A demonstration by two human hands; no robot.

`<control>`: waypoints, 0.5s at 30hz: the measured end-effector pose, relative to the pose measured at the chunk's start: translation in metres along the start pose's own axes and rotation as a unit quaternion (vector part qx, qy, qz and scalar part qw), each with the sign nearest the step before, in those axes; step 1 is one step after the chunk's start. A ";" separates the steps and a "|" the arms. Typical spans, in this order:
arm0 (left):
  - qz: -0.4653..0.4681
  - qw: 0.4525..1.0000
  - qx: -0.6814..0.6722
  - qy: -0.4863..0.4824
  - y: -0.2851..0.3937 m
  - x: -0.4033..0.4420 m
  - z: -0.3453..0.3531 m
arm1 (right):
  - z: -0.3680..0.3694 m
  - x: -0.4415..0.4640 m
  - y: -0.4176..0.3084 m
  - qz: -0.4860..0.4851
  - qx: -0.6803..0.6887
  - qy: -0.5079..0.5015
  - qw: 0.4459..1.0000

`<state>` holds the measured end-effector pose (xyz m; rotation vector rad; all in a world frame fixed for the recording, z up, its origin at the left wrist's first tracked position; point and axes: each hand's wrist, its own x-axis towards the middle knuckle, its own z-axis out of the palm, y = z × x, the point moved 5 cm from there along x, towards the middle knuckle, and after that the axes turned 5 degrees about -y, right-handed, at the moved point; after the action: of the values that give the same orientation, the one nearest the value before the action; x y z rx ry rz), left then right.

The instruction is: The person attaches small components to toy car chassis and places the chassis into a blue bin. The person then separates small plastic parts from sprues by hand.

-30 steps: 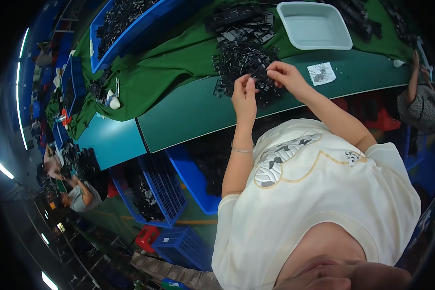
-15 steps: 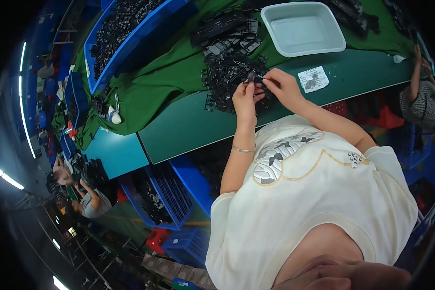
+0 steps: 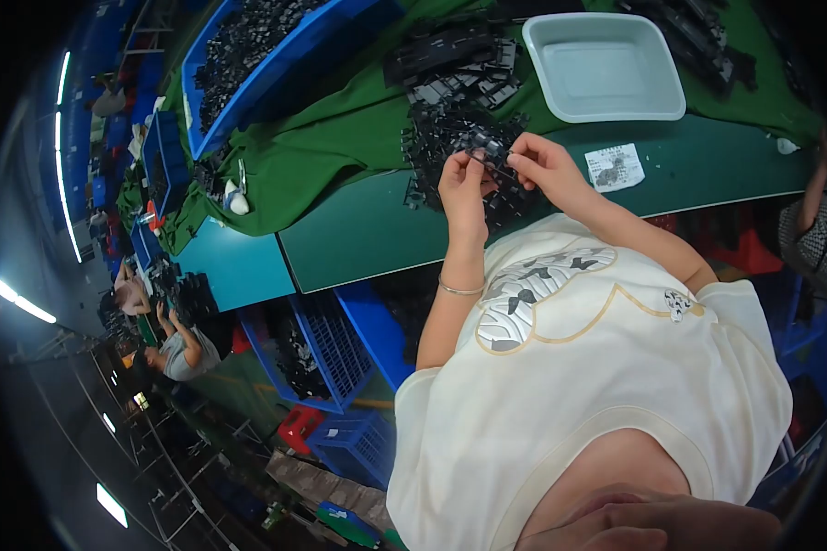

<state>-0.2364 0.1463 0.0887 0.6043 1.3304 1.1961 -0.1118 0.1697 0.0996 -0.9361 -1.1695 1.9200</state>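
Note:
Between my two hands is a small black plastic part (image 3: 494,163), held just over a heap of like black parts (image 3: 432,138) at the table's near edge. My left hand (image 3: 464,184) pinches its left side with thumb and fingers. On the other side, my right hand (image 3: 542,167) grips it between thumb and forefinger. The part's exact outline blends into the dark heap behind it. Larger black pieces (image 3: 450,50) lie stacked beyond the heap.
A pale plastic tub (image 3: 606,73) and a printed paper slip (image 3: 616,168) are right of the heap. A blue bin (image 3: 248,78) of black parts stands on green cloth (image 3: 322,138) at left. Other people sit at far left and far right.
My hands were apart from each other over the heap and have come together at the black part. The whole view has shifted slightly with the head.

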 end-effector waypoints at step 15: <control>-0.064 0.988 -0.128 -0.064 -0.019 0.012 0.011 | 0.009 -0.001 0.002 -0.149 -0.402 0.065 0.901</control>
<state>-0.2220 0.1540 0.0691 0.3980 1.0689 1.1798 -0.1189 0.1644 0.1006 -1.1772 -1.9454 1.0851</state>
